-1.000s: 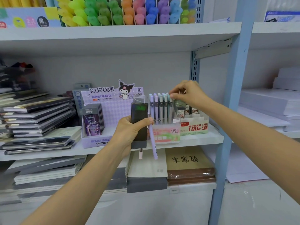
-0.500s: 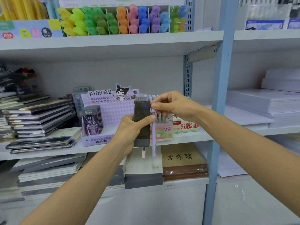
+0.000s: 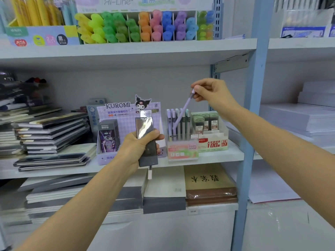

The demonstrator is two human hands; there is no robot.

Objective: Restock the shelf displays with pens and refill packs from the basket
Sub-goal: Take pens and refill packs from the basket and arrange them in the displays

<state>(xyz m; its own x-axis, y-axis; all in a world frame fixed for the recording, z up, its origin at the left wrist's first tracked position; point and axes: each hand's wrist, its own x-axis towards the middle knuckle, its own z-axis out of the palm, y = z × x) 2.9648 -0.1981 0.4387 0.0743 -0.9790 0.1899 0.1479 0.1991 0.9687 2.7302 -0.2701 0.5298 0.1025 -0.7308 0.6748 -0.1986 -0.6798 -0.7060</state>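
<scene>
One lilac pen (image 3: 183, 111) leans, lower end in the clear holder (image 3: 182, 151) among about six upright pens (image 3: 169, 124); the right hand (image 3: 212, 93) has its fingers clamped on the top end. The left hand (image 3: 137, 147) has fingers wrapped round one dark pack (image 3: 145, 129), in front of the Kuromi box (image 3: 117, 113). Three green tubes (image 3: 205, 122) stand right of the holder. These displays sit on a white shop shelf (image 3: 217, 156), notebooks (image 3: 50, 131) stacked at left

The left hand (image 3: 137, 147) and right hand (image 3: 212, 93) are bare. The left forearm (image 3: 81, 201) and right forearm (image 3: 281, 145) are uncovered too.
</scene>
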